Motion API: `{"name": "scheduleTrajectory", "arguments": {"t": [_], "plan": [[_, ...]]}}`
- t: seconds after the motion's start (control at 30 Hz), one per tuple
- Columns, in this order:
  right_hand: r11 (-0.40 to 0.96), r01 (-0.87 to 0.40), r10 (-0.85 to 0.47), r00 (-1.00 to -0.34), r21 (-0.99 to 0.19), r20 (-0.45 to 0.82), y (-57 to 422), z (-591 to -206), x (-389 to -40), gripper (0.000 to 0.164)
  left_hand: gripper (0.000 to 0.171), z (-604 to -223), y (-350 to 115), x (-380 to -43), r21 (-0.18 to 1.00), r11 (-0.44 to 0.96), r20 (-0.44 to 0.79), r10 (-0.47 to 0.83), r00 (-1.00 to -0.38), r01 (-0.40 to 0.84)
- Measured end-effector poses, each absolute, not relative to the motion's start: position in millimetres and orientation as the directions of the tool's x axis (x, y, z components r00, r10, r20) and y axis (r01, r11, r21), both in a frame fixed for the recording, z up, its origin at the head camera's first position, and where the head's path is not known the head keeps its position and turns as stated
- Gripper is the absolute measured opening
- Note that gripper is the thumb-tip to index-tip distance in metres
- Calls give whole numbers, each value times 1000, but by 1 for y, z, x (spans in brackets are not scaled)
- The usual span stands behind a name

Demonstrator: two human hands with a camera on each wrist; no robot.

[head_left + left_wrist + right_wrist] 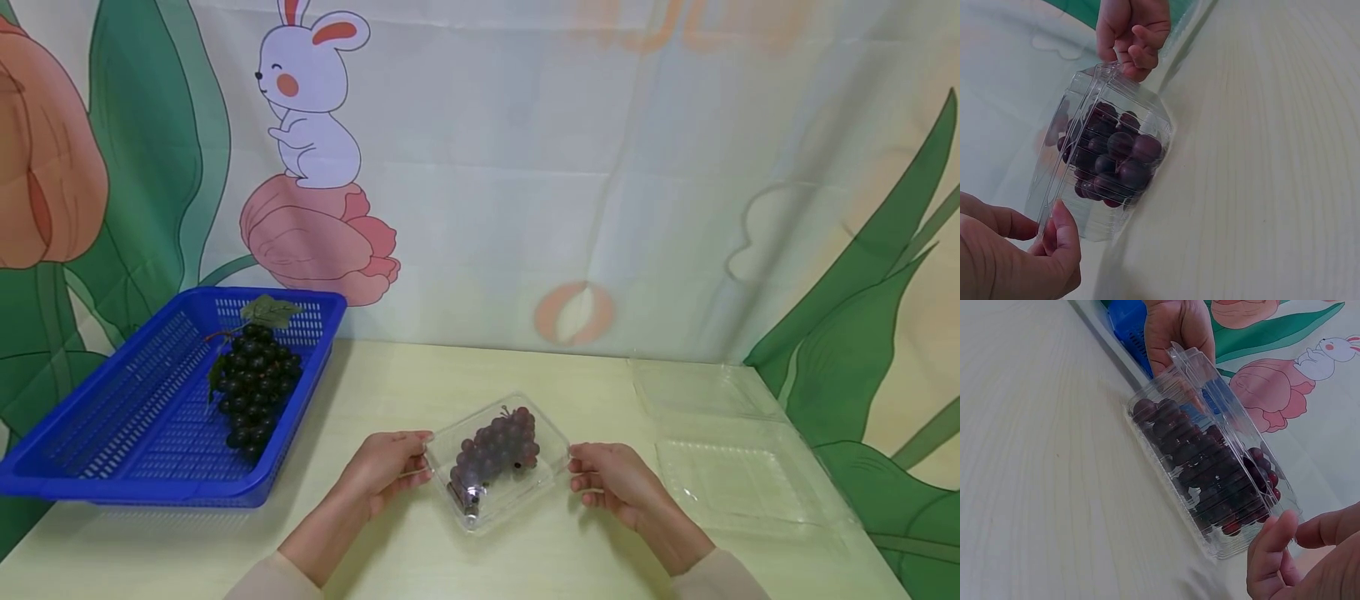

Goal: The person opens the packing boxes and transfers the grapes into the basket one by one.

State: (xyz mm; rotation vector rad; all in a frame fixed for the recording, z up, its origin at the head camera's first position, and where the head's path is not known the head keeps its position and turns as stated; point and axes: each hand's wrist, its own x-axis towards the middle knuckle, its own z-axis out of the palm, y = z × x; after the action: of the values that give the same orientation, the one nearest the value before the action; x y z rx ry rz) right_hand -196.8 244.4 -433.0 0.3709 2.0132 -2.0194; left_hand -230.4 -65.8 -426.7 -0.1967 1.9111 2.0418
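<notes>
A clear plastic clamshell box (519,495) with its lid down is in the middle of the head view, just above the table. Inside lies a bunch of dark red-purple grapes (495,450), seen through the lid and the ribbed sides. My left hand (392,467) pinches the rim at the left corner between thumb and fingers. At the opposite corner, my right hand (617,482) pinches the rim the same way. Both wrist views show the box from the side, with the left hand (1022,253) and the right hand (1310,559) at its rim flange.
On the left stands a blue plastic basket (150,454) holding a bunch of black grapes (258,387) with a leaf. An opened clear plastic box (735,475) lies on the right of the pale table (375,383). A printed cloth (480,167) hangs behind.
</notes>
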Motion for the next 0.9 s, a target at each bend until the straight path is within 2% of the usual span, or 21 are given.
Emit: {"name": "scheduleTrajectory", "arguments": {"t": [0.53, 0.9], "plan": [[-9, 337, -103, -937, -941, -334, 250, -432, -192, 37, 35, -426, -65, -233, 943, -41, -323, 127, -938, -330], [14, 342, -123, -932, -940, -341, 251, -433, -187, 28, 34, -427, -66, -232, 920, -158, -341, 124, -932, -358]]}}
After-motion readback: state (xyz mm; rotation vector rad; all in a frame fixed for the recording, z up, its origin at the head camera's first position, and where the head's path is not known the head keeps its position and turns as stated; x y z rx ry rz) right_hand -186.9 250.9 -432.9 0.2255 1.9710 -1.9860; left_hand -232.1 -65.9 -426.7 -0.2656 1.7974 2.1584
